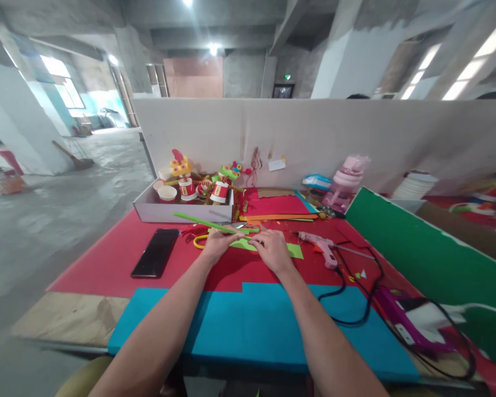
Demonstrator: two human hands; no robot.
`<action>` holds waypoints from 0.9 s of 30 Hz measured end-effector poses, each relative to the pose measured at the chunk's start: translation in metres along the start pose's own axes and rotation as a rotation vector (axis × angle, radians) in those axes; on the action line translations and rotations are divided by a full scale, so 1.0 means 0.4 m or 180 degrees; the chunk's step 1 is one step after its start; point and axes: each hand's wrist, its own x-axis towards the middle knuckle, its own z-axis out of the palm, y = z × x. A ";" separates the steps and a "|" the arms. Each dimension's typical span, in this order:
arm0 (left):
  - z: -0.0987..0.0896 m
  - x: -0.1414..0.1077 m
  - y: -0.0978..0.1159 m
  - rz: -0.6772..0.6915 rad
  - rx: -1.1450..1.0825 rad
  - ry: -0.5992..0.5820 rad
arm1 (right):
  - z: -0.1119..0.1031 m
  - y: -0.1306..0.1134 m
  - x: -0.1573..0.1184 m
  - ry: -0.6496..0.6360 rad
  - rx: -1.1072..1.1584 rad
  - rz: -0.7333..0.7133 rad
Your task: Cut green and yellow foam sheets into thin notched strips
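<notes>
My left hand (pixel 221 241) and my right hand (pixel 270 245) pinch a long green paper strip (pixel 198 219) between them. Its free end sticks out up and to the left. Under my hands lie more light green paper pieces (pixel 295 251) on the red table covering. Yellow-handled scissors (pixel 199 241) rest beside my left hand, their blades partly hidden behind it. To the right of my right hand a pink glue gun (pixel 324 249) lies on its side with its black cord trailing.
A black phone (pixel 155 253) lies at the left. Behind stands a white box (pixel 182 212) with paper-cup figures (pixel 187 189). Red paper (pixel 279 205) and orange strips (pixel 279 218) lie at the back. A green panel (pixel 421 248) and a purple power strip (pixel 413 325) bound the right.
</notes>
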 end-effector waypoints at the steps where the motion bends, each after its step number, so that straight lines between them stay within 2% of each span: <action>1: -0.003 0.001 -0.001 -0.0005 0.0030 0.0006 | -0.001 0.003 0.000 -0.0025 0.0037 0.0024; 17: -0.022 0.008 0.018 -0.0169 -0.0274 0.0444 | -0.008 0.034 -0.008 -0.0127 -0.0158 0.0043; 27: -0.040 0.014 0.033 -0.0242 -0.0104 0.0719 | -0.019 0.045 -0.012 -0.0198 -0.0195 0.0070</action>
